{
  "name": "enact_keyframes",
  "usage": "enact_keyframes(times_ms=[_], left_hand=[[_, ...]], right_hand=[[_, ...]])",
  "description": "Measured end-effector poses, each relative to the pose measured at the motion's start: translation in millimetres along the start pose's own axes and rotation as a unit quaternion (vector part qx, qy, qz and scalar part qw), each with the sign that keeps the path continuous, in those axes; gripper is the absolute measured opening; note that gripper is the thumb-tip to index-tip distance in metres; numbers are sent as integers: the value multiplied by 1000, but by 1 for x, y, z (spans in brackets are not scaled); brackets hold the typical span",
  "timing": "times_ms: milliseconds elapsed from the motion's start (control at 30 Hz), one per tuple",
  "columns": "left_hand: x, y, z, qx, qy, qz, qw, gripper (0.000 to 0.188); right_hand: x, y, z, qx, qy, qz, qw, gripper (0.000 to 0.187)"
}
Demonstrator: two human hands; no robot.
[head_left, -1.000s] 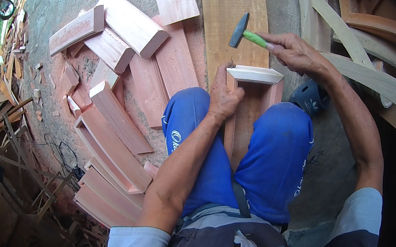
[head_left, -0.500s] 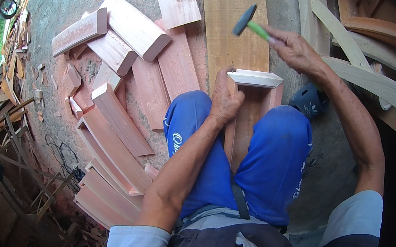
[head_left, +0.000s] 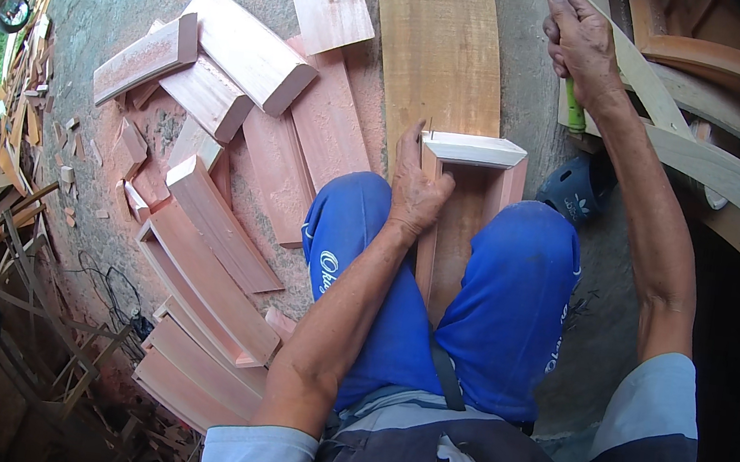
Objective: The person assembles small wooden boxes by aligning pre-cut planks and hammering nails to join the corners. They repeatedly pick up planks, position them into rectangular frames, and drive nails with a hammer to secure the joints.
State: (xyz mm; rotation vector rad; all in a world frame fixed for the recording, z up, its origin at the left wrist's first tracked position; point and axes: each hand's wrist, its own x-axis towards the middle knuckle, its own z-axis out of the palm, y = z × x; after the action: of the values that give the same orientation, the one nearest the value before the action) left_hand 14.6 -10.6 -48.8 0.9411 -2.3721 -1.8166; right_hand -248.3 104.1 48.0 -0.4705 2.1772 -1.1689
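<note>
Between my knees stands a wooden box-like frame (head_left: 476,151) with a pale mitred front piece. My left hand (head_left: 418,186) is wrapped round its left side near the corner, thumb on the inner edge. Right by that hand, a thin nail (head_left: 429,134) sticks up at the corner. High at the upper right, my right hand (head_left: 585,49) grips a hammer by its green handle (head_left: 576,113). The hammer's head is outside the picture.
A long plank (head_left: 446,45) runs away under the frame. Stacked pinkish boards (head_left: 245,46) and narrow box-shaped pieces (head_left: 209,280) lie to the left. Wood scraps (head_left: 19,129) pile at far left. A dark blue sandal (head_left: 578,189) and curved pale wood pieces (head_left: 732,176) are on the right.
My right hand has swung the hammer up and to the right, taking its head out of view. The left hand stays on the frame, its index finger now raised beside the nail.
</note>
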Motion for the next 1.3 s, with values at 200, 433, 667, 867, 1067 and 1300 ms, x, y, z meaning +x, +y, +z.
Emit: enact_keyframes(times_ms=[200, 433, 667, 867, 1067, 1300], left_hand=[[-1, -11, 1, 106, 25, -5, 994, 108], [-4, -9, 5, 99, 11, -5, 995, 113], [-1, -2, 8, 99, 22, -8, 995, 115], [-5, -4, 4, 100, 40, -17, 994, 115], [-7, -6, 2, 112, 28, -21, 993, 115], [-5, -3, 2, 126, 56, 86, 987, 100]], right_hand=[[20, 33, 1, -123, -155, -122, 973, 45], [4, 89, 31, -297, -86, -413, 857, 50], [9, 85, 25, -242, -34, -393, 886, 48], [14, 82, 32, -201, -326, -314, 869, 46], [16, 24, 15, -188, -326, -72, 924, 44], [-8, 0, 8, -256, -390, -11, 884, 47]])
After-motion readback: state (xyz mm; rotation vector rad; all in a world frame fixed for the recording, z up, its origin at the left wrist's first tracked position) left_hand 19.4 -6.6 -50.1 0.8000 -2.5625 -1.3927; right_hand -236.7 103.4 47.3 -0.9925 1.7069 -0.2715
